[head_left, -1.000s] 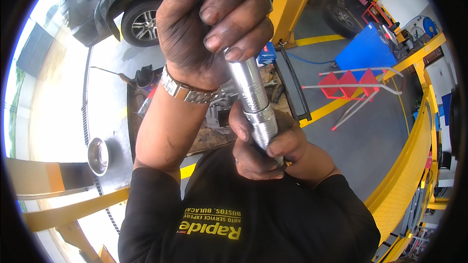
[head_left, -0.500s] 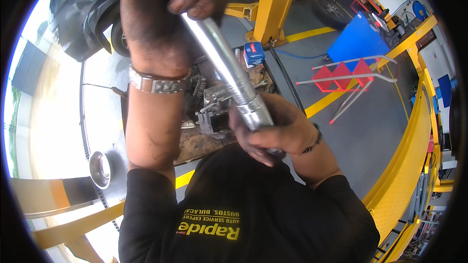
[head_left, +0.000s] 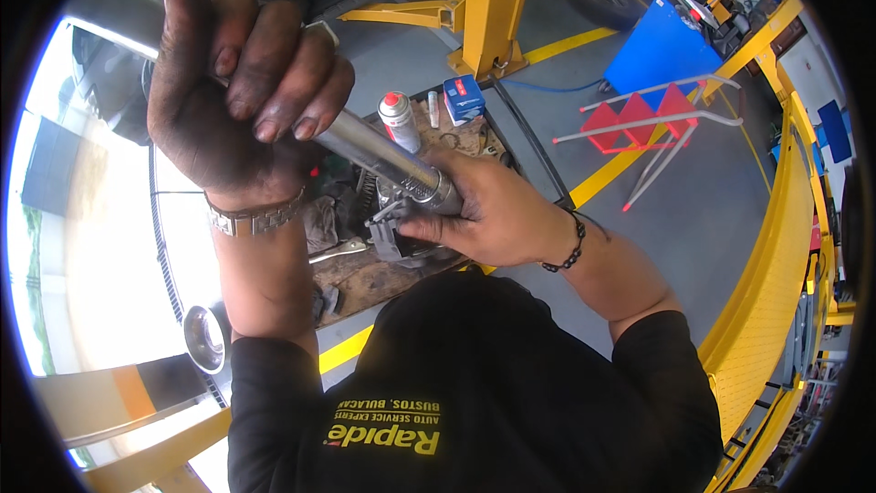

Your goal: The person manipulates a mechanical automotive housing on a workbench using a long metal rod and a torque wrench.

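Observation:
A long silver torque wrench [head_left: 370, 150] slants across in front of me, its knurled handle end lower and to the right. My left hand [head_left: 242, 96] has its fingers wrapped around the shaft, thumb pointing up. At the handle end, my right hand [head_left: 506, 210] grips with its thumb underneath. The wrench's far end runs toward the upper left rim. Below lies a wooden work surface [head_left: 360, 290] carrying a grey metal part [head_left: 391, 239], partly hidden by my right hand, and a spanner [head_left: 339, 251].
A spray can [head_left: 398, 120] with a red cap, a small cylinder [head_left: 433, 110] and a blue box [head_left: 464, 99] stand farther back. Beyond are a yellow lift post [head_left: 493, 14], a red-and-grey tubular stand [head_left: 639, 132] and a blue cabinet [head_left: 659, 47]. A metal bowl [head_left: 206, 340] sits left.
The torque wrench has swung to a flatter slant, its upper end moving left. My left hand has moved left and down with it; my right hand has turned at the handle, and the spray can now shows.

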Motion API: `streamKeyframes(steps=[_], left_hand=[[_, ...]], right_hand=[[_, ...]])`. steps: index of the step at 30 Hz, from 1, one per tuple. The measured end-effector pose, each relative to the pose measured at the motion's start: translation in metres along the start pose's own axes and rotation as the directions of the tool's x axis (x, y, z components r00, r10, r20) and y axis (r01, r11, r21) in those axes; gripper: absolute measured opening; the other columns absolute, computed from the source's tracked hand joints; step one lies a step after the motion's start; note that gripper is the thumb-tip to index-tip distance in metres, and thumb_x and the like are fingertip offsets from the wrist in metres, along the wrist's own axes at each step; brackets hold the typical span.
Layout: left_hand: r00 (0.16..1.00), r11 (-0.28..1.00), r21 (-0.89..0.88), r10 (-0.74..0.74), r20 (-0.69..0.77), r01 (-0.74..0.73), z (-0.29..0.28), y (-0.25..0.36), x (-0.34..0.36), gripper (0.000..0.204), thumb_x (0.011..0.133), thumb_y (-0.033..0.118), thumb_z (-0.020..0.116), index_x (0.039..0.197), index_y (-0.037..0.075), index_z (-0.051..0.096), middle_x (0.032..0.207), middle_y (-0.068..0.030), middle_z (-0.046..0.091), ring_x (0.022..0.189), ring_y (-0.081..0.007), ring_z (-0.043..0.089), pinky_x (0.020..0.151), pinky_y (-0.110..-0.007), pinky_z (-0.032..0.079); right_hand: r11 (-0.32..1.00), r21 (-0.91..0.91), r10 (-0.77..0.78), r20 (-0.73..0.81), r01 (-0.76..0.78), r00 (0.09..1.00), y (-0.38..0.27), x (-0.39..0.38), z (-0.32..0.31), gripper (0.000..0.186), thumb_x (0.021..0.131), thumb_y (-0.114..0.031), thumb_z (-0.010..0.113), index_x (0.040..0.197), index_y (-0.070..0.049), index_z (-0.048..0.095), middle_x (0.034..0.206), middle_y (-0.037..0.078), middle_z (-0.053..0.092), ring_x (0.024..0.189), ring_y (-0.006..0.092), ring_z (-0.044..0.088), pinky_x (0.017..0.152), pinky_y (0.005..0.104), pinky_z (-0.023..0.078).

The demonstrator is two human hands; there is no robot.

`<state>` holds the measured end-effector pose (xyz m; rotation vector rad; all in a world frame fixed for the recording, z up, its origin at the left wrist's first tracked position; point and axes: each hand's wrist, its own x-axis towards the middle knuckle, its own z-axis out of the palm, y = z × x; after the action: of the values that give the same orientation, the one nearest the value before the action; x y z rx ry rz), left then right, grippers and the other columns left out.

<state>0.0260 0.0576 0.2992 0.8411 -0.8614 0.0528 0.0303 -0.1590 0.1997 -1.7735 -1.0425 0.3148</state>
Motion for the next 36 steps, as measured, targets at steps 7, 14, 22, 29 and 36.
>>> streamKeyframes(steps=[7, 14, 22, 29, 36], left_hand=[[0.995, 0.981, -0.166, 0.100, -0.003, -0.100, -0.029, 0.005, -0.006, 0.041, 0.108, 0.040, 0.039, 0.076, 0.014, 0.045, 0.052, 0.0043, 0.043, 0.040, -0.0063, 0.038, 0.043, -0.022, 0.035], [0.948, 0.950, -0.084, 0.288, -0.135, -0.300, -0.031, 0.018, -0.030, 0.041, 0.103, 0.033, 0.051, 0.067, 0.016, 0.043, 0.047, 0.0058, 0.038, 0.038, -0.0057, 0.035, 0.042, -0.020, 0.035], [0.943, 0.947, -0.130, 0.267, -0.198, -0.295, -0.029, 0.023, -0.040, 0.047, 0.105, 0.045, 0.043, 0.069, 0.016, 0.046, 0.050, 0.0042, 0.043, 0.041, -0.0076, 0.040, 0.046, -0.024, 0.039], [0.936, 0.928, -0.186, 0.282, -0.210, -0.322, -0.046, 0.039, -0.050, 0.054, 0.107, 0.046, 0.036, 0.064, 0.015, 0.045, 0.051, 0.0038, 0.042, 0.044, -0.0086, 0.040, 0.046, -0.025, 0.034], [0.960, 0.962, 0.023, 0.273, -0.068, -0.272, 0.001, 0.019, -0.041, 0.044, 0.101, 0.039, 0.053, 0.064, 0.017, 0.043, 0.046, 0.0052, 0.042, 0.036, -0.0053, 0.038, 0.038, -0.020, 0.037]], right_hand=[[0.930, 0.364, -0.003, 0.140, -0.048, 0.990, 0.002, 0.000, -0.027, 0.048, 0.098, -0.045, 0.063, 0.107, 0.002, 0.061, 0.084, 0.009, 0.064, 0.076, 0.0149, 0.062, 0.067, 0.0311, 0.049], [0.696, 0.718, 0.344, -0.366, 0.027, 0.865, 0.052, -0.043, 0.000, 0.046, 0.107, -0.045, 0.043, 0.096, -0.002, 0.058, 0.068, 0.007, 0.057, 0.057, 0.0117, 0.049, 0.052, 0.0250, 0.039], [0.877, 0.315, -0.030, -0.716, 0.362, 0.697, 0.052, -0.036, 0.014, 0.038, 0.107, -0.039, 0.043, 0.104, -0.004, 0.054, 0.081, 0.009, 0.053, 0.068, 0.0137, 0.047, 0.061, 0.0275, 0.041], [0.683, -0.559, -0.714, -0.374, 0.470, 0.591, 0.025, -0.017, -0.044, 0.054, 0.089, -0.048, 0.070, 0.120, -0.008, 0.052, 0.124, 0.019, 0.052, 0.107, 0.0323, 0.056, 0.094, 0.0477, 0.046], [0.707, -0.706, -0.184, -0.122, 0.045, 0.975, -0.029, 0.007, -0.007, 0.034, 0.088, -0.032, 0.073, 0.095, -0.004, 0.054, 0.075, 0.016, 0.065, 0.067, 0.0339, 0.067, 0.062, 0.0454, 0.053]])
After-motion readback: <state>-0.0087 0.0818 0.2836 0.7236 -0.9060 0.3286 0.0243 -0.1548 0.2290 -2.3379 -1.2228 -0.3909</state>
